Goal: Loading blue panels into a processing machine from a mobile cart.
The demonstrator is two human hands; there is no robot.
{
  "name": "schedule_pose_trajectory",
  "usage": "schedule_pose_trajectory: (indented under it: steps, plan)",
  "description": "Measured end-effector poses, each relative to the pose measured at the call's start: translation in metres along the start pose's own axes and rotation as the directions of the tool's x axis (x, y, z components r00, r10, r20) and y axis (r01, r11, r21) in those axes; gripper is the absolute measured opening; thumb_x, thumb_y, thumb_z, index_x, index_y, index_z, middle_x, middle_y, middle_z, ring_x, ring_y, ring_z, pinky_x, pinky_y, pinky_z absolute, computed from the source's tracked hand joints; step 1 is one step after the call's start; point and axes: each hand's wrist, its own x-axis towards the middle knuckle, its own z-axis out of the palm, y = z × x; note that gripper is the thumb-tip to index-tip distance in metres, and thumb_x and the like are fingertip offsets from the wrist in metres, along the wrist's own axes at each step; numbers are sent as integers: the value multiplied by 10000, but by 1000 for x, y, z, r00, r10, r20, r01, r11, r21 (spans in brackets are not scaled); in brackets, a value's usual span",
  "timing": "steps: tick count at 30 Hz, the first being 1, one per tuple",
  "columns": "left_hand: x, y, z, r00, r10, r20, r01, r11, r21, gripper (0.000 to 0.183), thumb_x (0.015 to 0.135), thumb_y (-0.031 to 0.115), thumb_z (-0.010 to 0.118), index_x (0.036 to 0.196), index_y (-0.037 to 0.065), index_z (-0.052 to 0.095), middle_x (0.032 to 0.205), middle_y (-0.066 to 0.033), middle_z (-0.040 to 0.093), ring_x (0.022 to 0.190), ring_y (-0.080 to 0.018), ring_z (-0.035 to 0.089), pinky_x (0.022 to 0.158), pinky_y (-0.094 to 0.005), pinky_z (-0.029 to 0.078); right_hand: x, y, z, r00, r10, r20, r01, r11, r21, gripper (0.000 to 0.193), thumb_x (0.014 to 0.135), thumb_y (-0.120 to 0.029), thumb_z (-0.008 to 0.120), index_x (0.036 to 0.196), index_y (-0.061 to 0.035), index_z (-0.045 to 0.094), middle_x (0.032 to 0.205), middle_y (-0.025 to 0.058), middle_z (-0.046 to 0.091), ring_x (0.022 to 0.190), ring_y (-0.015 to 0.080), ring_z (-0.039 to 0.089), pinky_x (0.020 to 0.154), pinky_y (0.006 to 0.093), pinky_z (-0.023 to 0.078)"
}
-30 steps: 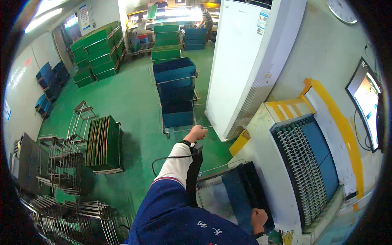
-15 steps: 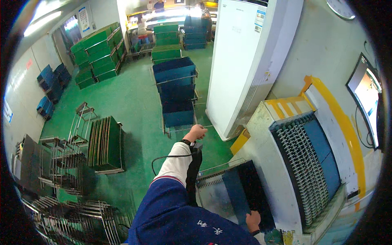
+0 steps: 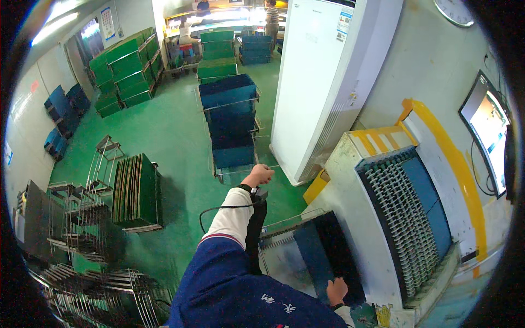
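My left hand point(image 3: 261, 175) is stretched forward over the green floor, below the nearest rack of blue boards point(image 3: 234, 156). Its fingers are curled in, and nothing shows in them. A dark band circles that wrist, with a small dark device and a black cable beside it. Lower right, my right hand point(image 3: 336, 291) is closed at the edge of a blue board point(image 3: 314, 254) standing in a wire rack point(image 3: 281, 225). Dark boards point(image 3: 342, 254) stand along its right side. What the fingers grip is hidden, and my sleeve covers much of the right arm.
A machine with rows of rollers point(image 3: 407, 218) stands at right, beyond a tall white cabinet point(image 3: 311, 82). Green boards in a rack point(image 3: 134, 191) and bare metal racks point(image 3: 79, 224) occupy the left. Farther back are stacked green boards point(image 3: 128, 65) and people at a lit bench point(image 3: 229, 16).
The whole view has shifted slightly, so most things sit a little farther left. Both my hands keep nearly the same pose. At the back, the people show more clearly.
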Motion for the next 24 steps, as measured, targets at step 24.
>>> schedule_pose_trajectory:
  steps: [24]
  plan:
    - [-5, 0, -1, 997, 70, -44, -72, 997, -27, 283, 782, 243, 655, 812, -39, 675, 684, -119, 662, 553, -232, 622, 533, -376, 515, 6, 19, -268, 913, 405, 57, -408, 892, 193, 568, 837, -298, 692, 1222, 95, 552, 1198, 280, 569, 1059, 376, 573, 919, 427, 463]
